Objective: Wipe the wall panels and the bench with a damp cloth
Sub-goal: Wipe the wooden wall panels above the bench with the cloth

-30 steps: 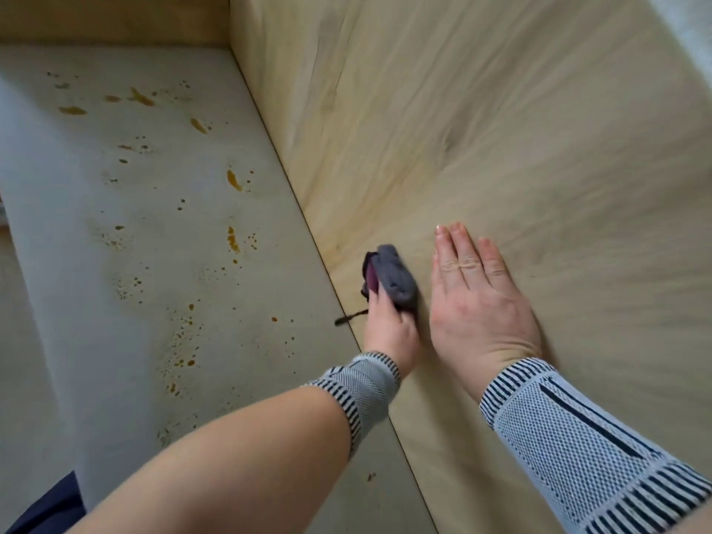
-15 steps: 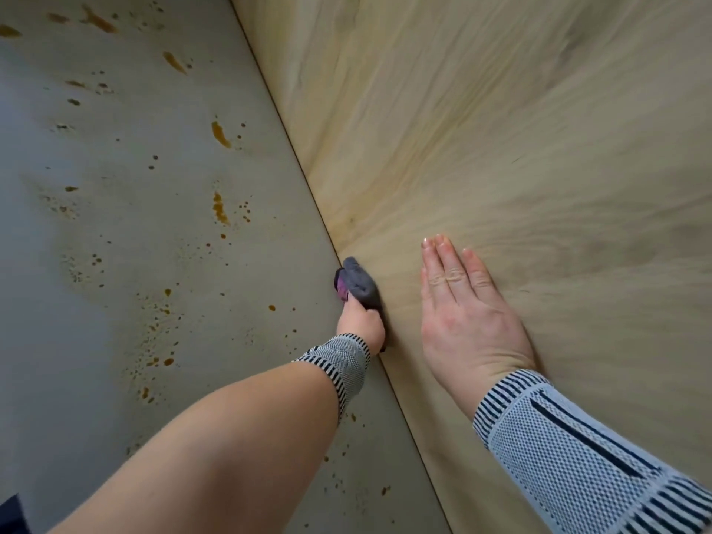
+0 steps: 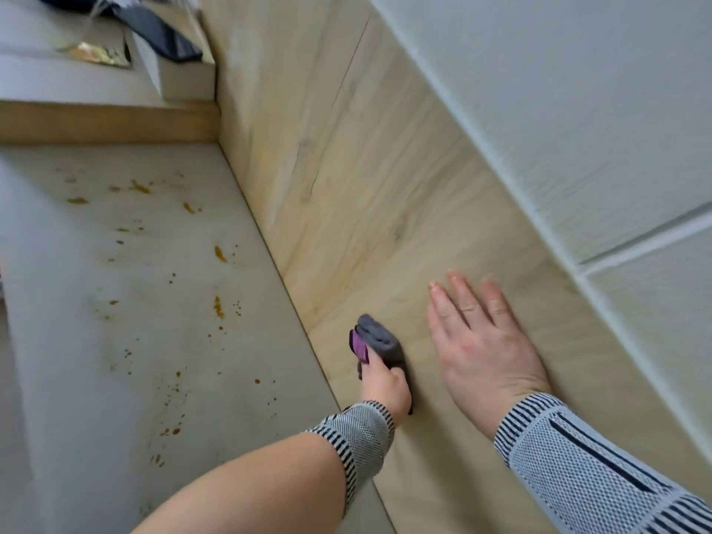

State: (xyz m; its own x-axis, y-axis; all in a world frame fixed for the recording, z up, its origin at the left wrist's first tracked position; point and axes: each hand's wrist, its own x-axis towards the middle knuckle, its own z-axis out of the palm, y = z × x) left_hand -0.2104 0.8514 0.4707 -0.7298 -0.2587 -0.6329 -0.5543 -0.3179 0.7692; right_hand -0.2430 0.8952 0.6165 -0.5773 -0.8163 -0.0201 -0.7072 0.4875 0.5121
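Here, the left hand (image 3: 385, 387) grips a folded grey cloth with a purple edge (image 3: 375, 341) and presses it against the pale wood-grain wall panel (image 3: 366, 194), low down, just above the seam where the panel meets the grey surface (image 3: 115, 321). The right hand (image 3: 481, 344) lies flat on the same panel beside the cloth, fingers straight and together, holding nothing. Orange-brown spots (image 3: 219, 254) speckle the surface toward its far edge. Both wrists wear striped knit sleeves (image 3: 578, 468).
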